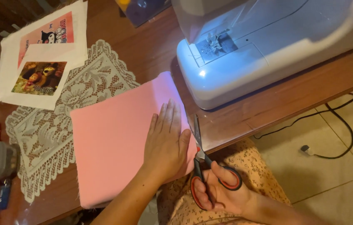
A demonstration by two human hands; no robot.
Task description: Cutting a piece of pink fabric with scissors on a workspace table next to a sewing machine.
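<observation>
Red-handled scissors in right hand, closed grip; blades point away, w/ left hand flat on pink fabric.

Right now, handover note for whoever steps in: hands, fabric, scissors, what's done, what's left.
Left hand: flat, palm down on the pink fabric, pinning it to the wooden table near its right edge.
Right hand: fingers through the red-and-black handles of the scissors, blades pointing away along the fabric's right edge.
Fabric lies folded, partly over a white lace mat; sewing machine just beyond, its light on.
Done: scissors lined up at the near end of the edge. How far the cut runs cannot be told.
Left: the edge ahead of the blades looks uncut.
</observation>
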